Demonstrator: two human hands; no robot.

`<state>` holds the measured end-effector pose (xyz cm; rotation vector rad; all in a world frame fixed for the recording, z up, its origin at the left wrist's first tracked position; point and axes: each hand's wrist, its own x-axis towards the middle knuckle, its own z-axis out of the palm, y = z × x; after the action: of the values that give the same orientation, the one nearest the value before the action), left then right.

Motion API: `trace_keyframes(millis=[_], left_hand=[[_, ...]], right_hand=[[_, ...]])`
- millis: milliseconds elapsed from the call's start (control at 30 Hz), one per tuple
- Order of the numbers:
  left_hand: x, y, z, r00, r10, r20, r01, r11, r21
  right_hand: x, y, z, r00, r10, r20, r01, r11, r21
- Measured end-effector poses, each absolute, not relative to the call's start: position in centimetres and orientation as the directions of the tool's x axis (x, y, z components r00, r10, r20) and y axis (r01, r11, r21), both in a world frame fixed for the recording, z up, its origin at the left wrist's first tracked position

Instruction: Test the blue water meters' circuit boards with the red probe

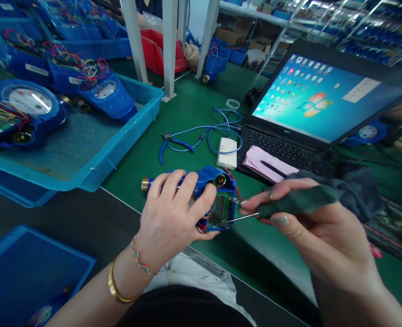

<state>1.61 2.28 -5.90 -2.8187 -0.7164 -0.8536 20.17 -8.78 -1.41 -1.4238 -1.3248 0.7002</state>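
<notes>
My left hand (173, 213) is wrapped over a blue water meter (217, 193) lying on the green bench, holding it steady. A brass fitting sticks out at its left end, and a green circuit board with red wires shows at its right. My right hand (310, 227) grips a screwdriver with a dark green handle (298, 200). Its thin metal shaft reaches left, with the tip at the lower edge of the meter's circuit board.
A blue tray (95, 150) at the left holds several blue meters with coloured wires. An open laptop (310, 109) stands at the right, with a pink pad and pen on it. Blue-handled cutters (168, 143), a white box (227, 152) and blue cable lie behind the meter.
</notes>
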Motion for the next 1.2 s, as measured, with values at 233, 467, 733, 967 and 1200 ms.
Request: trace_keyframes(millis=[233,467,733,967,1200], left_hand=[[1.7,1.1,-5.5,0.786,0.442,0.433,0.522,-0.849,-0.081],[2.6,3.7,-2.2,0.858,0.395,0.327,0.442,-0.893,-0.081],[6.9,7.6,0.6,0.91,0.334,-0.246,0.387,-0.898,0.209],[7.4,8.6,0.2,0.845,0.343,-0.41,0.491,-0.802,0.341],[6.8,8.1,-0.5,0.837,0.389,-0.385,0.546,-0.645,0.535]], right_hand=[[19.0,-14.8,-2.2,0.231,0.89,0.392,0.72,0.114,-0.684],[17.2,-16.5,-4.0,0.278,0.848,0.452,0.732,0.118,-0.671],[16.1,-16.7,-4.5,0.302,0.809,0.504,0.791,0.083,-0.607],[17.1,-16.8,-4.0,0.265,0.83,0.49,0.838,0.053,-0.543],[19.7,-16.1,-1.7,0.019,0.939,0.344,0.951,0.089,-0.295]])
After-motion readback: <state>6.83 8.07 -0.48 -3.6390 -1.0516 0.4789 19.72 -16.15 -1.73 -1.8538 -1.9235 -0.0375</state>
